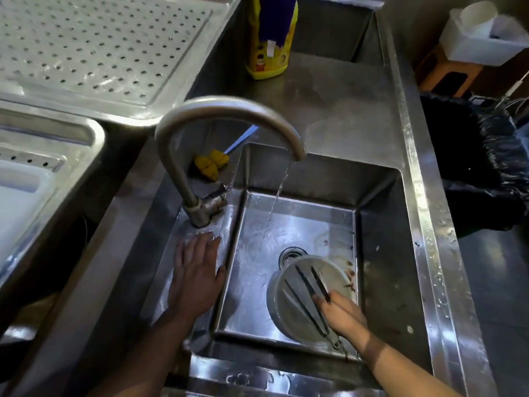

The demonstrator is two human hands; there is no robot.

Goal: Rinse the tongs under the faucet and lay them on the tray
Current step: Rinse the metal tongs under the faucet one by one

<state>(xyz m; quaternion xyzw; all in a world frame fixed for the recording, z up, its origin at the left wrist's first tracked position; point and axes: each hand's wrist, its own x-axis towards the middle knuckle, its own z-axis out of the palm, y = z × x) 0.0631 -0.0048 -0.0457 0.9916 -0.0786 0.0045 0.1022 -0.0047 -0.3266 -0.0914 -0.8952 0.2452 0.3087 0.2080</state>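
Here, tongs (309, 293) lie across a bowl (272, 299) in the sink (378, 224).
My left hand (196, 273) rests flat, fingers spread, on the ledge; my right hand (343, 313) touches the tongs, grip unclear. I should pinch near the hinge, then raise the tips into the faucet (229, 110) stream.

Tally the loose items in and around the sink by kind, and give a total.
Tongs: 1
Bowl: 1
Detergent bottle: 1
Yellow brush: 1
Perforated trays: 2
Total: 6
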